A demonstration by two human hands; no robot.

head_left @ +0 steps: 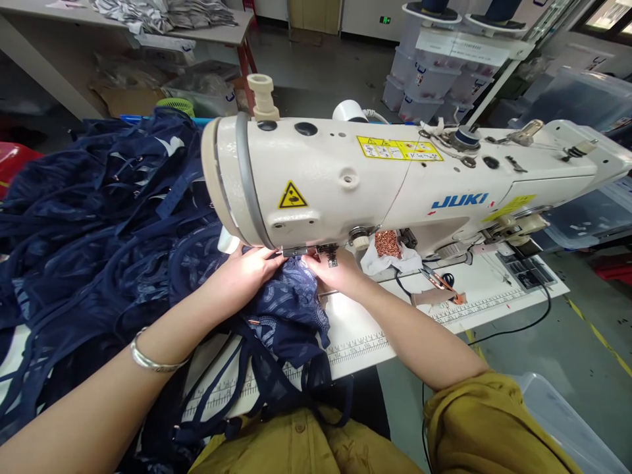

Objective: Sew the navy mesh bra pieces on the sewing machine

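Observation:
A white JUKI sewing machine lies across the white table. Under its head, a navy patterned lace garment with thin straps is spread by the needle. My left hand presses on the fabric left of the presser foot, fingers curled onto the cloth. My right hand pinches the same fabric just right of the needle. A silver bangle circles my left wrist. The fingertips are partly hidden under the machine head.
A large heap of navy garments fills the table's left side. A small dish of copper-coloured rings sits on white cloth beside the machine, with snips nearby. Clear plastic bins stand at the right, and a thread stand with storage boxes behind.

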